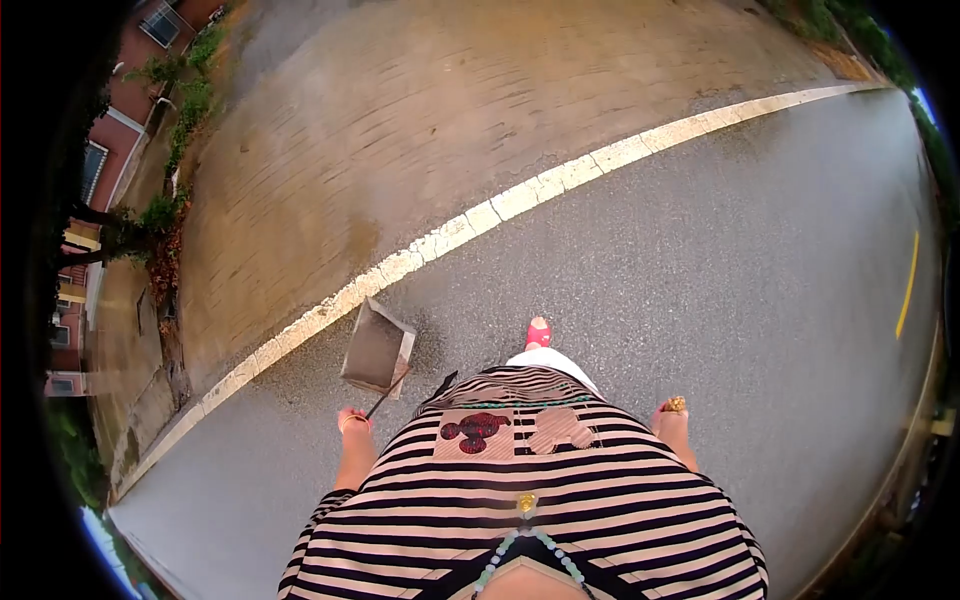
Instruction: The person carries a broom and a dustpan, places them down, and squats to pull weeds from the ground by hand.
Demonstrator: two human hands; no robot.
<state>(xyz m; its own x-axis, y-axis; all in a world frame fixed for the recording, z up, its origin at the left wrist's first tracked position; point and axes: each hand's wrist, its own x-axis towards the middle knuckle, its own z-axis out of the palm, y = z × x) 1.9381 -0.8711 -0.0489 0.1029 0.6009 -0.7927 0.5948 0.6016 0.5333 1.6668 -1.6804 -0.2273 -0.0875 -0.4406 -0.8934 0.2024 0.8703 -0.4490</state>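
On the left, my left hand (353, 420) is closed round the thin dark handle of a long-handled dustpan (378, 347). The grey, boxy pan hangs low over the road, near the pale kerb line. On the other side of my body, my right hand (672, 412) hangs with its fingers closed. A small yellowish-brown clump (677, 403) shows at its fingers; its kind is too small to make out. One foot in a red shoe (539, 333) sticks out ahead of my striped shirt (530, 480).
Wet grey asphalt (720, 260) lies around me. A pale kerb strip (520, 200) crosses diagonally ahead, with brown wet paving (400, 130) beyond it. A yellow road line (908, 285) runs at the right. Plants (160, 215) and a reddish building (115, 150) stand at the left.
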